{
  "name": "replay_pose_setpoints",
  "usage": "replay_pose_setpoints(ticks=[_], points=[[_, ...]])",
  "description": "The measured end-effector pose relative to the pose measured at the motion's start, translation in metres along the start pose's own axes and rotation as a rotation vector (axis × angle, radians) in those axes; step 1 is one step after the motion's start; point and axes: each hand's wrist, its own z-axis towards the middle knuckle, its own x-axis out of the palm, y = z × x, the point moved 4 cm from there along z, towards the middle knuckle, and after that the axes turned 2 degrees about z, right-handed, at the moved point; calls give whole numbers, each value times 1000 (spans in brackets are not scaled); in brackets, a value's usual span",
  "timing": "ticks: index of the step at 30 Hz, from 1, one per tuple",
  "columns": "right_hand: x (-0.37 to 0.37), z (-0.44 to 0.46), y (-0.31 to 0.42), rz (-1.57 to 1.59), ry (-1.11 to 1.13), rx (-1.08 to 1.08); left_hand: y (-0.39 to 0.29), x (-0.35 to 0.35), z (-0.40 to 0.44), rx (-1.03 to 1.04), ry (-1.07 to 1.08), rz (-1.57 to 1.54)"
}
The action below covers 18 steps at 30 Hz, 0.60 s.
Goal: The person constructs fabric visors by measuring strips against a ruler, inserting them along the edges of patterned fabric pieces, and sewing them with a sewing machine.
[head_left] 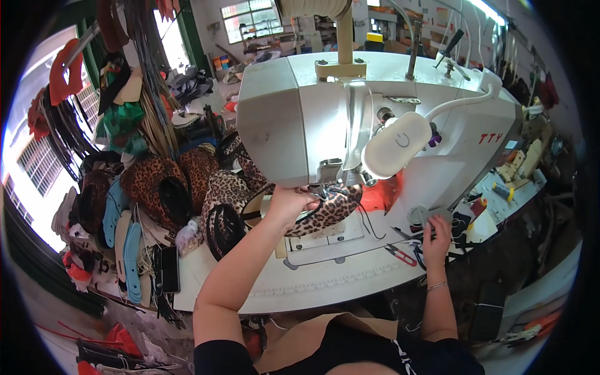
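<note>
My left hand [290,204] is closed on the edge of a leopard-print fabric piece [325,215] right under the head of a white sewing machine [274,119]. The fingertips are close to the presser foot, and the needle area is partly hidden by the hand. Out to the right, my right hand [437,237] rests low over the table with its fingers extended and a little apart. It is nearest to a grey coil [420,215] and some black strips. Red-handled thread snips [401,255] lie just left of it.
Leopard-print bags [153,181] are heaped to the left. Blue strap pieces [133,262] and a black phone-like slab [166,269] lie by the table's left end. A white lamp [397,147] hangs beside the needle. Thread spools [503,190] stand at far right.
</note>
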Motion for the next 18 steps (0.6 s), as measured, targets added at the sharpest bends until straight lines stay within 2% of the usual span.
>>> replay_pose_setpoints(ticks=[8, 11, 14, 18], points=[[-6, 7, 15, -29, -29, -29, 8, -1, -1, -20, 30, -36], [-19, 4, 50, -173, -90, -141, 7, -2, -2, -18, -2, -57], [0, -24, 32, 141, 361, 10, 4, -1, -1, 20, -13, -26], [2, -41, 42, 72, 435, -56, 3, 0, -3, 16, -38, -18]])
